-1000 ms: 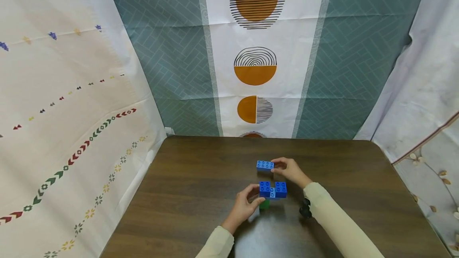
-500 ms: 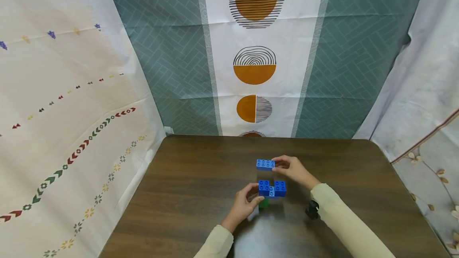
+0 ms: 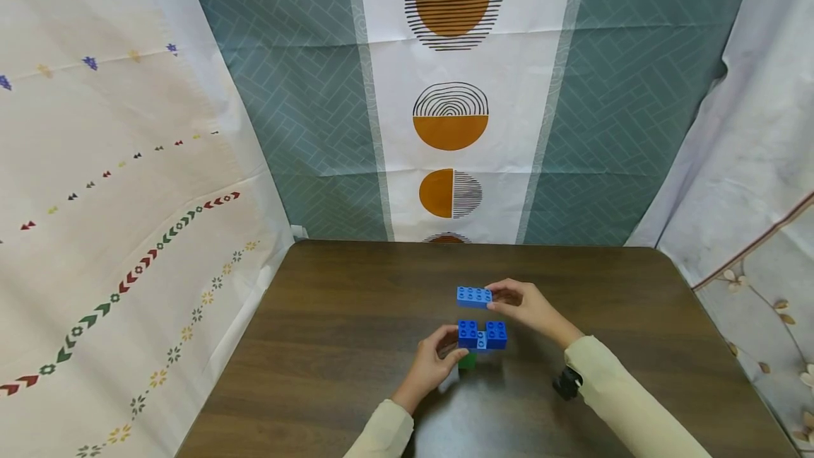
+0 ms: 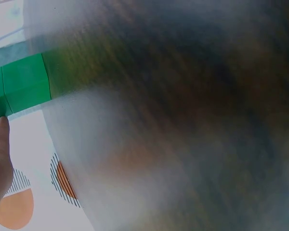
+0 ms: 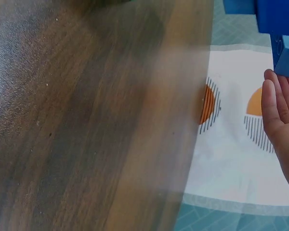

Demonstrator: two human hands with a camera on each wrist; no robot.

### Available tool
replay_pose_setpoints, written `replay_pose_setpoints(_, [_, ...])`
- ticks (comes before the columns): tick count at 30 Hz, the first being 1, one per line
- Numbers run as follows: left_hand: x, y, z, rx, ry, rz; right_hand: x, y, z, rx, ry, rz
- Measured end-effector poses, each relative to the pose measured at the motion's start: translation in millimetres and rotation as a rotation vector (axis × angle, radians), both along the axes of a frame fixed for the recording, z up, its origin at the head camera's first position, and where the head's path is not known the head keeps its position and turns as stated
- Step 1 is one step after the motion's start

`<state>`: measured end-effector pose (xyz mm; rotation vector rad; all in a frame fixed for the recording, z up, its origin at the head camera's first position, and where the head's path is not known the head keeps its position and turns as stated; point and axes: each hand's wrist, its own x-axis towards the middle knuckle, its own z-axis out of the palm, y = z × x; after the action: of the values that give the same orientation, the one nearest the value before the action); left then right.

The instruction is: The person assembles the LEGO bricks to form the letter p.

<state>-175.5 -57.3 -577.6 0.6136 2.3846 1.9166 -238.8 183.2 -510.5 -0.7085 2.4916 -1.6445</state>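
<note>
My left hand (image 3: 434, 362) grips the left side of a stack of toy building bricks, thumb at the front. On top of this stack sit two dark blue bricks (image 3: 497, 334) with a gap between them, where a light blue brick (image 3: 482, 341) shows its studs. Green bricks (image 4: 26, 83) form the lower part, and the left fingers touch them in the left wrist view. Beyond the stack, my right hand (image 3: 524, 308) pinches the right end of a long light blue brick (image 3: 472, 297), studs up. In the right wrist view, its fingers (image 5: 282, 96) extend beneath a light blue brick.
The stack stands over a dark brown wooden table (image 3: 356, 302), whose far edge meets a teal and white patterned cloth (image 3: 451, 119). Pale cloths hang at the left (image 3: 127, 161) and right. A small black device (image 3: 567, 382) is on the right wrist.
My right hand and the long light blue brick have moved slightly right and, lately, a little nearer. The right forearm has swung right. My left hand and the stack stay almost still.
</note>
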Motion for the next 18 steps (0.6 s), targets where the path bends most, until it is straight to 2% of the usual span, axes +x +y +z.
replay_pose_setpoints(4, [0.1,-0.4,-0.1,0.003,0.014,-0.001,6.8,2.0,3.3,-0.011,-0.007,0.005])
replay_pose_setpoints(11, [2.0,0.7,4.2,-0.024,-0.026,0.012,16.9,5.3,8.7,-0.01,0.01,0.018])
replay_pose_setpoints(18, [1.7,0.0,2.2,-0.02,0.006,0.015,24.6,2.2,14.4,-0.013,-0.003,0.031])
